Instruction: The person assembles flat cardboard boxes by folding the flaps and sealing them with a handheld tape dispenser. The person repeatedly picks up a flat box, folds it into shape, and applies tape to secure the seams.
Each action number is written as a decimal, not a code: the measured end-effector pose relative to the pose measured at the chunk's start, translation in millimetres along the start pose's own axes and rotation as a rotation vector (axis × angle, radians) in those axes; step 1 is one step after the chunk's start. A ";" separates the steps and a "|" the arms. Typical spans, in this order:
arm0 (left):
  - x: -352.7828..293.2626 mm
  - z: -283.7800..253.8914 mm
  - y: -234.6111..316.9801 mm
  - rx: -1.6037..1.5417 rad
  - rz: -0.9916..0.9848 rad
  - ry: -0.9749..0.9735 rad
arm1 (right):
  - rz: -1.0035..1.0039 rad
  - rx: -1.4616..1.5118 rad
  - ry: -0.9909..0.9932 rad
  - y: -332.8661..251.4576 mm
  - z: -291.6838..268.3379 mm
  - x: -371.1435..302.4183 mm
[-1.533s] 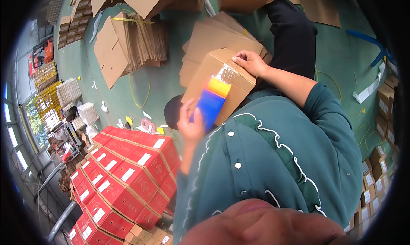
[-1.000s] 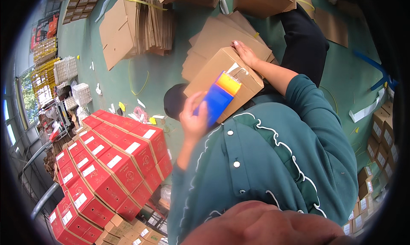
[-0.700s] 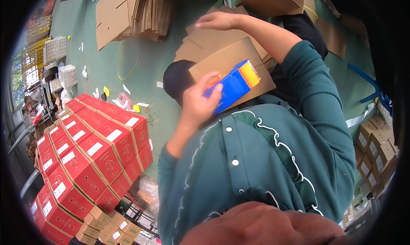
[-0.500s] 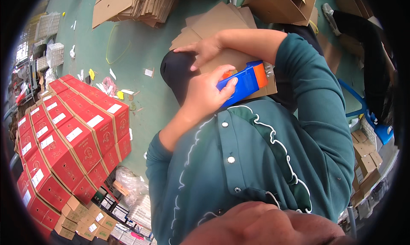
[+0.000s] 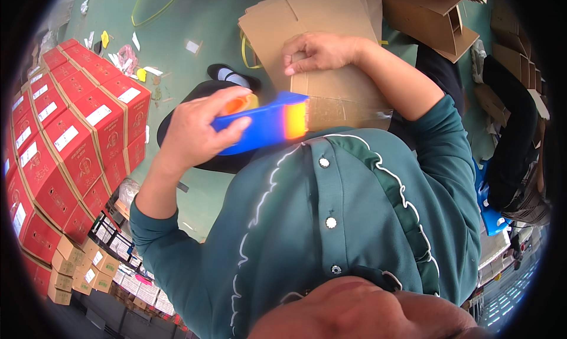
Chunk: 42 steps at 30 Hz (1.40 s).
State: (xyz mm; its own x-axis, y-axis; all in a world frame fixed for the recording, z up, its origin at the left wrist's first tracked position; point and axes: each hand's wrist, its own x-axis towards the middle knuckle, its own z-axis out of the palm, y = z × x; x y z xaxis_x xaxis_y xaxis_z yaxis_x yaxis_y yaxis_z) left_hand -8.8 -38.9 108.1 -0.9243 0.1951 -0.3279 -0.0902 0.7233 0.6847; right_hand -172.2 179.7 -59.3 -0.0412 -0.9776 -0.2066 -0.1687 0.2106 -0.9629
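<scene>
My left hand (image 5: 198,126) is closed round a blue tape dispenser (image 5: 255,128) with an orange front end, a little blurred by motion. A roll of tape shows near its fingers. To the right of the dispenser, a cardboard box (image 5: 339,108) lies across my lap, with a shiny strip of clear tape along it. My right hand (image 5: 322,52) rests at the far edge of that box, fingers curled and thumb against the cardboard. Beyond it lie flat cardboard sheets (image 5: 319,11).
Strapped red cartons (image 5: 77,144) are stacked at the left, with small brown boxes (image 5: 88,265) below. Open cardboard boxes (image 5: 434,14) stand at the far right, near another person's dark-clothed leg (image 5: 512,102). Scraps and a yellow strap (image 5: 134,14) lie on the green floor.
My left hand has drawn the dispenser leftward, off the box. The right hand has gone from spread fingers to curled ones at the box's edge. The whole view has shifted.
</scene>
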 end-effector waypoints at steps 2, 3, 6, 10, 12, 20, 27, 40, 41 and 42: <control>-16.2 -20.7 -23.8 0.008 -0.055 0.024 | -0.014 -0.062 -0.005 -9.0 -2.8 -4.2; -19.2 -34.5 -33.6 0.055 -0.120 -0.038 | -0.026 -0.071 0.013 -8.1 -1.6 -6.3; -29.3 -48.4 -57.0 0.048 -0.156 -0.058 | -0.078 -0.123 0.058 -8.9 -2.5 -6.6; -19.6 -51.5 -73.2 0.035 -0.142 -0.042 | -0.053 -0.055 0.065 -21.1 -3.6 -7.3; -15.4 -47.8 -87.5 0.025 -0.141 -0.050 | -0.035 -0.041 0.054 -24.6 -5.6 -5.4; 30.2 5.0 -151.7 0.164 -0.130 -0.163 | -0.002 -0.057 0.036 -22.4 -9.1 -5.2; 98.8 97.6 -120.9 0.248 -0.081 -0.123 | 0.070 -0.079 0.091 -29.1 -10.7 -4.5; 41.4 112.5 -44.0 0.679 0.239 0.176 | 0.101 -0.876 0.740 -72.3 9.2 -34.7; 40.0 118.2 -33.6 0.666 0.195 0.059 | 0.130 -0.853 0.822 -78.2 23.4 -38.7; 43.3 129.5 -30.1 0.702 0.129 -0.032 | 0.233 -0.975 0.744 -83.0 45.6 -41.8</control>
State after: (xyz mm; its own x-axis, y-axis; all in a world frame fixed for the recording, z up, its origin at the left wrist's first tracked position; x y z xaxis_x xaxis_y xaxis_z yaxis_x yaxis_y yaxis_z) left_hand 1.9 33.6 -11.0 -0.8992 0.3192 -0.2991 0.2889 0.9468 0.1420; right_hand -111.5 202.9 21.3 -0.6611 -0.7437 0.0993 -0.7287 0.6050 -0.3207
